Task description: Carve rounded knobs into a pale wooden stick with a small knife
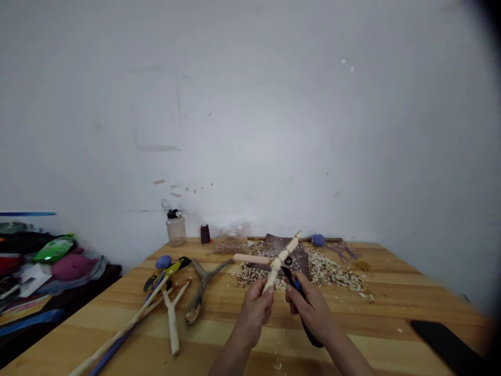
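A person stands at a wooden counter (391, 326) and works with two bare hands. The left hand (254, 313) is closed tight around the low end of a peeled wooden stick shaped like a cross (277, 263). The right hand (311, 313) is closed around a knife with a black and blue handle (309, 326), and the dark blade sits right by the middle of the cross. The cross is held up over a pile of wood shavings (329, 271) and a brown piece of leather (298, 259). To the left on the counter lie a forked branch with its bark on (201, 290), a pale peeled forked stick (172, 318), and a yellow and black utility knife (176, 266). A blue ball (163, 262) sits just beside that knife. Near the white wall (250, 104) stand a plastic bottle (176, 230) and a spool of dark thread (205, 234). A flat black thing (446, 344) lies at the right edge of the counter.
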Motion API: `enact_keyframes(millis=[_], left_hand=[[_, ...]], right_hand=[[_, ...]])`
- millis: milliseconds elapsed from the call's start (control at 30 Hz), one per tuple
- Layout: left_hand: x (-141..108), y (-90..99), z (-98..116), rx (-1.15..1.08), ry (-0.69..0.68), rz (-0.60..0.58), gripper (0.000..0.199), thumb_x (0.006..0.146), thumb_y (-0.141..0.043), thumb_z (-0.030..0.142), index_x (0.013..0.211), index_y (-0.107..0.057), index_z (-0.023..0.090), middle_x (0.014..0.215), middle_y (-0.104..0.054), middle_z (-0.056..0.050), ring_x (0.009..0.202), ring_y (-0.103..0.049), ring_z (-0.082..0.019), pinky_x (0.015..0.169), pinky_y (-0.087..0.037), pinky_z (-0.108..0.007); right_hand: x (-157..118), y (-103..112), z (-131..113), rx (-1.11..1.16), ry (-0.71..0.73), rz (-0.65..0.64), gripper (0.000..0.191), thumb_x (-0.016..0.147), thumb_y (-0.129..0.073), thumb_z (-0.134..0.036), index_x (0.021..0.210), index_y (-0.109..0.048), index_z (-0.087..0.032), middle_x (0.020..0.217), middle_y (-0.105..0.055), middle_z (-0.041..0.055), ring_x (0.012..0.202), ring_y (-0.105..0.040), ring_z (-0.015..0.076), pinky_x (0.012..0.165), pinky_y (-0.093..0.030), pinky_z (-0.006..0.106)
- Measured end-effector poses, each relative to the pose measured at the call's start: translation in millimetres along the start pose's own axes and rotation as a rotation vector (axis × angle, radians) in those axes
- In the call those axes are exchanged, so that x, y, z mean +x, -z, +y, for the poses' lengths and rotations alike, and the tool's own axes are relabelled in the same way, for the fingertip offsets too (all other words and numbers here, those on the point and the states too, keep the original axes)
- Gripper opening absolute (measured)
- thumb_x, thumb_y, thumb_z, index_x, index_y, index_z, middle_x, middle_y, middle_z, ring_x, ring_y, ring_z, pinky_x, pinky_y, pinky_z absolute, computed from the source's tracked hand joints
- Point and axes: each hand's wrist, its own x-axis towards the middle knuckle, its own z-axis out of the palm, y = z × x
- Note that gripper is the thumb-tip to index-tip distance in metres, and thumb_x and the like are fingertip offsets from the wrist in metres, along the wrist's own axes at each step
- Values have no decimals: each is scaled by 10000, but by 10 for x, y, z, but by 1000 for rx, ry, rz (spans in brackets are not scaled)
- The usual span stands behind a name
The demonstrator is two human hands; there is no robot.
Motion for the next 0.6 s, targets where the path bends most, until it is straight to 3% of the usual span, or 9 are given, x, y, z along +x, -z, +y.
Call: enact_keyframes(millis=[67, 200, 367, 467, 600], left_hand=[[-12, -6, 21, -154, 89, -24, 364, 653, -608, 504, 771, -504, 176, 455, -297, 107, 343, -158, -27, 376, -77, -191], [-43, -9, 53, -252, 126, -47, 391, 673, -557, 526, 720, -547, 138, 417, -318, 86, 325, -180, -21, 366, -59, -193], [-51, -3, 44, -235, 6, -14, 325, 724, -570, 448, 691, -537, 125, 448, -355, 65, 366, -245, -24, 371, -121, -178], [-61, 12, 52, -302, -26, -62, 283, 733, -604, 414, 773, -519, 147, 541, -416, 57, 399, -302, -24, 379, -167, -165], [-58, 33, 54, -369, -13, -152, 256, 741, -619, 365, 855, -483, 182, 650, -490, 51, 363, -281, -7, 352, -140, -161]], right_hand=[[2, 30, 23, -76, 17, 49, 124, 830, -429, -319, 847, -482, -208, 601, -496, -54, 507, -487, 100, 494, -377, 198], [6, 2, 36, -210, 120, 58, 170, 817, -426, -253, 928, -542, -198, 620, -518, -39, 562, -506, 114, 544, -402, 207], [3, -47, 63, -213, 217, 73, 294, 863, -406, -263, 1128, -518, -205, 826, -630, 19, 728, -585, 134, 647, -445, 219], [-7, -39, 85, -241, 267, 81, 276, 881, -409, -275, 1128, -520, -223, 951, -647, 36, 814, -601, 138, 716, -451, 235], [-30, -12, 24, -377, 296, 24, 300, 893, -387, -251, 1172, -499, -264, 1018, -634, 35, 870, -597, 142, 737, -444, 248]])
